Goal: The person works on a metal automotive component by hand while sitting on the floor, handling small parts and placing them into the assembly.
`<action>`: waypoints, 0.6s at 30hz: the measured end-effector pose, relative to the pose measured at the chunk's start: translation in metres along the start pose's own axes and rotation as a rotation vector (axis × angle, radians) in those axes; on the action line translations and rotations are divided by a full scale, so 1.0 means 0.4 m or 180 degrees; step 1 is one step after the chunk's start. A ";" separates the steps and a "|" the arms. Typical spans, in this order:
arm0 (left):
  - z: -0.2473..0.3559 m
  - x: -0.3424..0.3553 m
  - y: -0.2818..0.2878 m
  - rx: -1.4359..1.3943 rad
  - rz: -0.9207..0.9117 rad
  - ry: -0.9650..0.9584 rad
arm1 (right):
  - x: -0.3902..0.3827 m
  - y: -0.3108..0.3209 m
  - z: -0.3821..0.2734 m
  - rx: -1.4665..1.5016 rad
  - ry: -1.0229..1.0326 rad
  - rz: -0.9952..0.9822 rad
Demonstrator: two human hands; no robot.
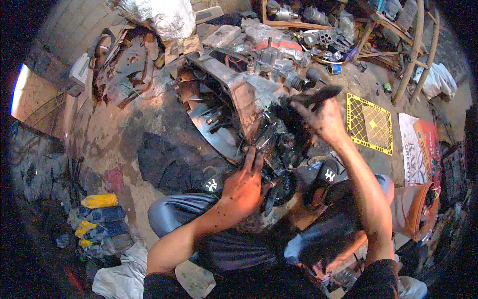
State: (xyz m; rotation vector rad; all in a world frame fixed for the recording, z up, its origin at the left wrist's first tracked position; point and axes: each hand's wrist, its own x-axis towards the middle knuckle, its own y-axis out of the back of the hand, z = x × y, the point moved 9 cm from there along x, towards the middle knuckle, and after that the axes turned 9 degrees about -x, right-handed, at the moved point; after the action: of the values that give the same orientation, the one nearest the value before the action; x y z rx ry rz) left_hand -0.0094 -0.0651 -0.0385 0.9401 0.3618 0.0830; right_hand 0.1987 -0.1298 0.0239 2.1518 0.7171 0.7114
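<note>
A large, greasy gearbox-like metal housing (pixel 240 94) sits on the ground between my legs, its round bell-shaped opening facing left. My left hand (pixel 243 185) reaches to its near lower edge, index and middle fingers stretched out against the metal. Over the housing's right side, my right hand (pixel 326 122) is closed around a dark, oily, rag-like thing (pixel 326 93), whose exact kind I cannot make out. Below that hand, the machine's side (pixel 286 134) is wet and black with grease. Dark smears cover both hands.
A yellow plastic grid (pixel 369 123) and a printed sack (pixel 418 147) lie to the right. Yellow-capped bottles (pixel 99 219) lie at left. Rusty metal parts (pixel 127 67), a white sack (pixel 164 17) and a wooden rack (pixel 294 24) of parts stand behind. My shoes flank the housing.
</note>
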 end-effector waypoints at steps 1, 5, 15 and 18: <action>0.003 0.002 -0.004 0.0019 0.0019 -0.0056 | -0.020 -0.021 -0.001 -0.0189 0.0004 -0.0012; 0.003 0.013 -0.021 -0.0150 -0.0034 -0.0009 | -0.051 -0.140 0.012 -0.0717 0.0711 -0.0131; -0.008 0.051 -0.005 -0.0106 0.0285 -0.0194 | -0.033 -0.140 -0.105 -0.0731 0.0808 -0.0654; -0.015 0.053 0.001 -0.0056 0.0401 -0.0338 | -0.009 -0.110 -0.079 -0.0251 0.0383 -0.0326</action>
State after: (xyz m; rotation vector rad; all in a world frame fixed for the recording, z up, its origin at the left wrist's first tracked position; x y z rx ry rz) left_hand 0.0085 -0.0555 -0.0473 0.9453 0.2035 0.1506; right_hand 0.1632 -0.0927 0.0064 1.9990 0.8422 0.8062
